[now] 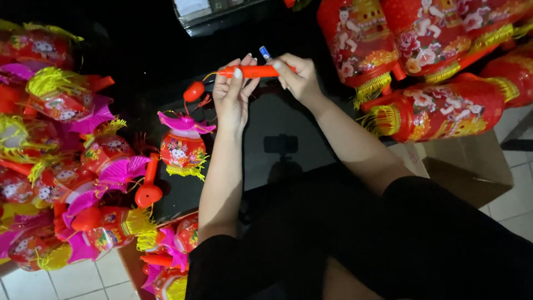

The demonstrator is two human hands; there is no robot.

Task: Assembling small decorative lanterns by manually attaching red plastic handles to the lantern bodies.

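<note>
head view: both hands, left [230, 100] and right [298, 78], pinch a smooth orange plastic stick [251, 71].

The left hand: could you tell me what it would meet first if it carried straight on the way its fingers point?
The left hand points up-frame, its fingers already on the orange stick handle. Past that lies only dark surface, then perhaps the grey tray-like object at the top edge, though depth is unclear.

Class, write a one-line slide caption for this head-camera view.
Both hands, left and right, grip an orange lantern stick; a small red lantern dangles below.
</note>
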